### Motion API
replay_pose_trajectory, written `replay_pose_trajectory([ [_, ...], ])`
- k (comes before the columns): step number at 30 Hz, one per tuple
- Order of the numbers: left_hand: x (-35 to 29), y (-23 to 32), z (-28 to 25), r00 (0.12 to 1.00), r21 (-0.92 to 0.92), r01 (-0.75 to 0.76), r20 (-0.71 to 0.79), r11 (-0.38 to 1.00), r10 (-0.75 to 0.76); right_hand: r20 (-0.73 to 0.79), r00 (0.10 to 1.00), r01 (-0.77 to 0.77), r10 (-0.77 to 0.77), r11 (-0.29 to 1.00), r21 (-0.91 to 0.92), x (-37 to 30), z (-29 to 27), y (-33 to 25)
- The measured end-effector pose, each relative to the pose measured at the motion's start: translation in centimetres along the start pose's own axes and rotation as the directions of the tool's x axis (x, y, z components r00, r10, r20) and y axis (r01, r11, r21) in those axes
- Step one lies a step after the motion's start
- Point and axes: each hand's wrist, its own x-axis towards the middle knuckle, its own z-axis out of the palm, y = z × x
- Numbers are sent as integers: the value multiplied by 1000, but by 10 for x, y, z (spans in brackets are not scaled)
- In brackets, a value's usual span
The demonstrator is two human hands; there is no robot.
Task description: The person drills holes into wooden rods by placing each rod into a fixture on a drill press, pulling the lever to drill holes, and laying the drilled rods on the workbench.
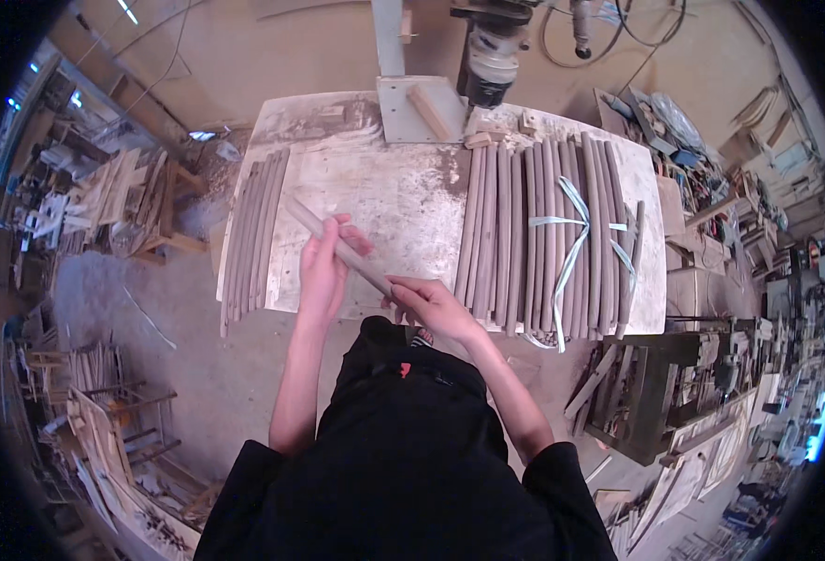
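Observation:
A brownish-grey wooden stick (pixel 364 266) slants over the near edge of the worktable, its far end toward the upper left. My left hand (pixel 322 271) holds it around the middle, thumb over it and fingertips partly loose. Near its lower end, my right hand (pixel 434 307) grips it between thumb and fingers. On the table's left side lies a row of similar sticks (pixel 255 224). A larger group of sticks (pixel 492 234) lies to the right, some of them wrapped with a pale blue strap (pixel 556 222) whose ends hang loose.
The pale, dusty worktable (pixel 375 187) carries a machine column (pixel 422 107) and a dark motor-like head (pixel 492 65) at its far side. Wood pieces (pixel 136 201) are stacked at left. A dark metal machine (pixel 641 393) stands right of me, with cluttered shelves beyond.

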Motion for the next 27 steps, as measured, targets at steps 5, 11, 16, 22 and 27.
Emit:
replay_pose_trajectory([
  [5,22,63,17,983,-402,-126,69,907,168,16,995,-93,94,994,-54,-30,-25,-4],
  [11,26,101,30,917,-424,-156,274,892,290,-257,955,101,-146,979,-179,-55,-42,-19],
  [16,46,88,29,941,-609,-42,243,792,237,-487,838,160,-245,965,-210,-69,-59,-23],
  [22,49,97,19,920,-619,-11,302,785,251,-258,966,-29,9,997,-74,-78,-68,-34],
  [27,66,101,24,993,-505,-97,-101,857,53,-411,626,380,-663,720,-581,-53,-73,-16],
])
